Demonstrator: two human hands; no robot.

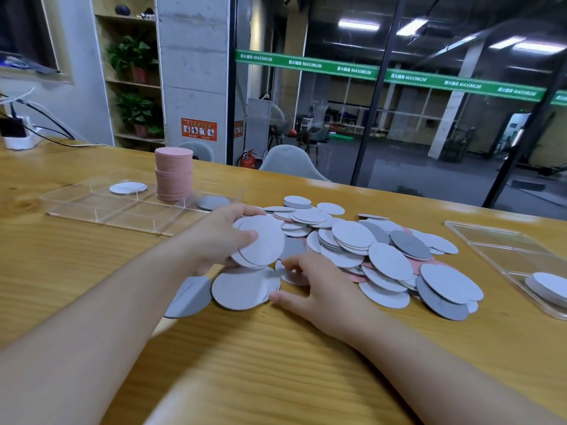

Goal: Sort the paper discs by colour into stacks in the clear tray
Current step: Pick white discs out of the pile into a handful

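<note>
The left hand (pixel 219 237) has its grip curled round a small sheaf of white discs (pixel 260 240) just above the worktop (pixel 92 271) — the right hand (pixel 319 289) rests spread-fingered on the loose pile (pixel 368 250). In the clear tray (pixel 92 207) stands a tall pink stack (pixel 174 174).

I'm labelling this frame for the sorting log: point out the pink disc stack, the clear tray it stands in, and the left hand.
pink disc stack (pixel 174 176), head view, side of the stack.
clear tray (pixel 76 207), head view, bare floor.
left hand (pixel 219 237), head view, back of hand.
</note>
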